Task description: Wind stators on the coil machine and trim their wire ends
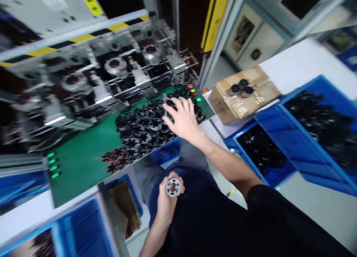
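My left hand (166, 194) is closed around a slotted metal ring (173, 187), which looks like a small motor stator core, held low in front of my body. Its round face points up, with a hole in the middle and dark slots around it. Over the right part of a heap of black slotted parts (145, 127) on the green bench top (80, 149) is my right hand (181, 117), fingers spread. A greyish edge shows by its fingertips; whether they touch a part I cannot tell. A small group of black and orange-red parts (115, 159) lies left of the heap.
Behind the bench top stands a machine with several round metal fixtures (115, 65). Lit buttons (192, 91) sit at the right corner, green lights (52, 165) at the left. A cardboard box (245, 95) and blue bins of black parts (315, 138) stand at right.
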Demonstrator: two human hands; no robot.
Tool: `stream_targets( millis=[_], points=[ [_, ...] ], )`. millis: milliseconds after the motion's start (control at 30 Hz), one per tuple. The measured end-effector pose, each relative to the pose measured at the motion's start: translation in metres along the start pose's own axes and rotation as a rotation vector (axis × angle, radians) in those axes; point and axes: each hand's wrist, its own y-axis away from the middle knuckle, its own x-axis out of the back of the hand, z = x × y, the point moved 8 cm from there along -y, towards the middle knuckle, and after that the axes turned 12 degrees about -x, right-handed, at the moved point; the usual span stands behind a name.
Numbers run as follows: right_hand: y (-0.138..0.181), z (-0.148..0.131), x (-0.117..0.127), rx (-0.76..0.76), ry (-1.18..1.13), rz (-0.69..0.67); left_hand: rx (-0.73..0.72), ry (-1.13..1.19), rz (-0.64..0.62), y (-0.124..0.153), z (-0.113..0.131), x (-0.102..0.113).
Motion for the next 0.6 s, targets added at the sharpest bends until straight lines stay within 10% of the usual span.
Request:
stream_targets(
  millis=[167,300,433,600],
  points=[
    [0.051,0.056,0.045,-0.012,-0.060,0.015,0.044,-0.005,0.170,-0.005,-0.010,0.043],
    [0.126,0.173,0.113,-0.363,-0.057,0.077,0.029,-0.100,0.260,-0.019,0.008,0.060],
    [0.198,0.291,0.147,-0.826,0.212,0.137,0.048,-0.126,0.173,-0.039,0.028,0.047],
    [0.216,0.334,0.135,-0.945,0.186,0.143,0.073,-0.188,0.036,-0.060,0.036,0.010]
  ],
)
